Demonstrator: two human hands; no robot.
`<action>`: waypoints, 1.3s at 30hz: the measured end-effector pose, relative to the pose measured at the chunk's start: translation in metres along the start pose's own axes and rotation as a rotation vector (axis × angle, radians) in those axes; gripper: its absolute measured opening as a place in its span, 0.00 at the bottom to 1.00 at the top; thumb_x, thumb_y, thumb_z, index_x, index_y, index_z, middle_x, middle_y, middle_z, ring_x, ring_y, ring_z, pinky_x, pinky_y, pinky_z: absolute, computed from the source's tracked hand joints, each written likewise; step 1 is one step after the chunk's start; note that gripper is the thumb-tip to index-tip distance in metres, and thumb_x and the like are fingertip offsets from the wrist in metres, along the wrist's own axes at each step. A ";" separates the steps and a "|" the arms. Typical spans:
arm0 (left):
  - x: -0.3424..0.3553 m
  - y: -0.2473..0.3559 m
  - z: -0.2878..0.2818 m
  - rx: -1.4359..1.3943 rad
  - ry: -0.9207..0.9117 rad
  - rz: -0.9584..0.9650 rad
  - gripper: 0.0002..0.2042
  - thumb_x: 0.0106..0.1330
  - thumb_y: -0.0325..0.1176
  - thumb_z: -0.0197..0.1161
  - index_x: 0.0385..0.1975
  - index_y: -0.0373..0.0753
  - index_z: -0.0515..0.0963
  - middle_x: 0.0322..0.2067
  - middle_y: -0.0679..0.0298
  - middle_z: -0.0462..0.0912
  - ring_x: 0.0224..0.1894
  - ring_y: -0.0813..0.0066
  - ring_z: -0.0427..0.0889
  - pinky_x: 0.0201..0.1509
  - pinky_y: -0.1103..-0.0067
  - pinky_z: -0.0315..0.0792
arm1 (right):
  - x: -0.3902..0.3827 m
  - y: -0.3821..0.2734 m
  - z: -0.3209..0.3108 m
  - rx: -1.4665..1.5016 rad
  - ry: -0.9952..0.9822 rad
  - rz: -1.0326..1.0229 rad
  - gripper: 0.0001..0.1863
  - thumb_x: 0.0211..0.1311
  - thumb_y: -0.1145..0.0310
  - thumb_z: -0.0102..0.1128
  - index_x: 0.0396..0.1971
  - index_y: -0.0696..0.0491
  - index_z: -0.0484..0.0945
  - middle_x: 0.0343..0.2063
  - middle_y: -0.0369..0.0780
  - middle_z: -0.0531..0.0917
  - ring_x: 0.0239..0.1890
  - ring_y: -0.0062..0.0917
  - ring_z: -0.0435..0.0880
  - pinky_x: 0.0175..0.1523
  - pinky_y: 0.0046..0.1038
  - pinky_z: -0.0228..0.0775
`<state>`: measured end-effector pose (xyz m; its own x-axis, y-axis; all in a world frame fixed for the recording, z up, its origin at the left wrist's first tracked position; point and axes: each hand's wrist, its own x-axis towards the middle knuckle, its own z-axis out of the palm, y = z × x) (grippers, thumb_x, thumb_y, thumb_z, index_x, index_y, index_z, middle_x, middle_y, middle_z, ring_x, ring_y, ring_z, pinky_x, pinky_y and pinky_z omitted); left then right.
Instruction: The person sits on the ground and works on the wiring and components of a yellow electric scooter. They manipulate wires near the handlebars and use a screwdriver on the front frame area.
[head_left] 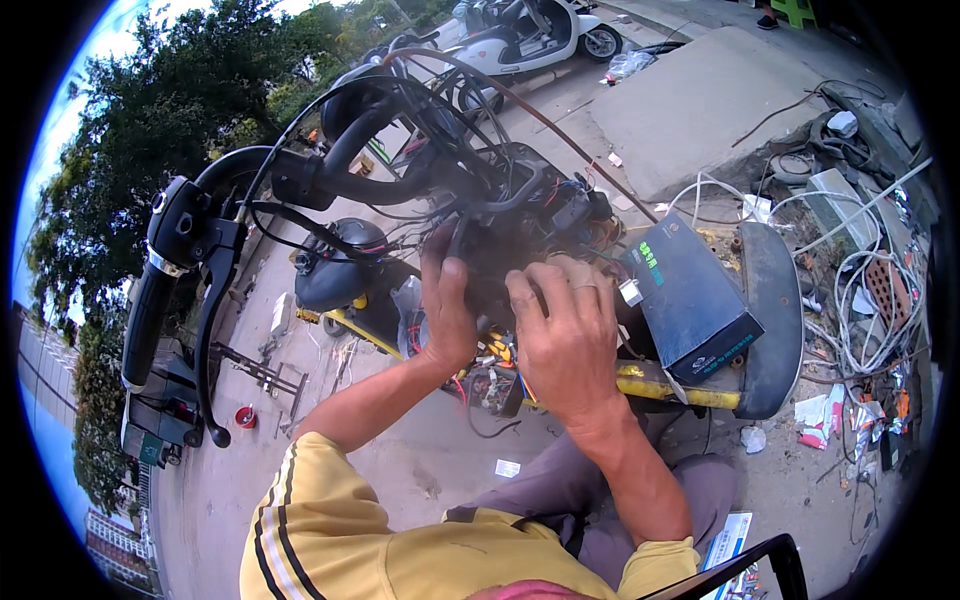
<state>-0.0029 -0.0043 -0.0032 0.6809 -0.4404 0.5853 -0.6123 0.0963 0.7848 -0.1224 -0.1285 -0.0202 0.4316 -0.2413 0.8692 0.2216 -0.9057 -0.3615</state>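
A partly stripped electric scooter stands in front of me, its black handlebar [370, 185] turned to the left. My left hand [447, 315] is at the dark front section below the handlebar, thumb up and fingers closed around the edge of a black part. Beside it, my right hand [568, 330] is closed, with fingers curled and fingertips hidden against the same dark section. What the fingertips hold cannot be made out. Bundled wires [600, 228] come out just beyond my right hand. Below the hands sit loose wires and a box of small parts [492, 388].
A dark blue box [690, 300] rests on the yellow scooter frame, in front of the black seat-like pad [772, 320]. White cable [872, 340] and scraps litter the right side. A red cup [245, 417] stands at left; a white scooter [520, 45] is parked behind.
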 end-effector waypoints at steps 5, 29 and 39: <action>0.000 -0.006 0.003 -0.107 0.008 -0.007 0.33 0.78 0.56 0.46 0.68 0.31 0.60 0.60 0.51 0.73 0.60 0.62 0.77 0.64 0.66 0.73 | -0.003 0.001 0.008 0.097 0.114 0.006 0.13 0.51 0.74 0.67 0.39 0.57 0.82 0.41 0.42 0.80 0.51 0.39 0.80 0.61 0.48 0.70; -0.005 -0.009 0.011 -0.247 0.073 -0.197 0.38 0.74 0.68 0.43 0.68 0.41 0.68 0.62 0.56 0.77 0.61 0.60 0.78 0.69 0.64 0.70 | -0.008 0.014 0.019 0.230 0.169 -0.035 0.07 0.55 0.73 0.65 0.28 0.63 0.82 0.36 0.42 0.81 0.49 0.36 0.79 0.62 0.50 0.70; -0.001 -0.002 0.012 -0.200 0.008 -0.158 0.34 0.76 0.64 0.41 0.68 0.41 0.66 0.61 0.54 0.77 0.61 0.60 0.79 0.69 0.65 0.72 | -0.011 0.017 0.021 0.216 0.147 -0.047 0.13 0.44 0.72 0.70 0.32 0.56 0.80 0.40 0.40 0.79 0.50 0.36 0.79 0.62 0.49 0.70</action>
<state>-0.0068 -0.0150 -0.0079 0.7656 -0.4569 0.4529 -0.4064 0.2021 0.8910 -0.1051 -0.1336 -0.0432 0.2883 -0.2630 0.9207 0.4265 -0.8256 -0.3694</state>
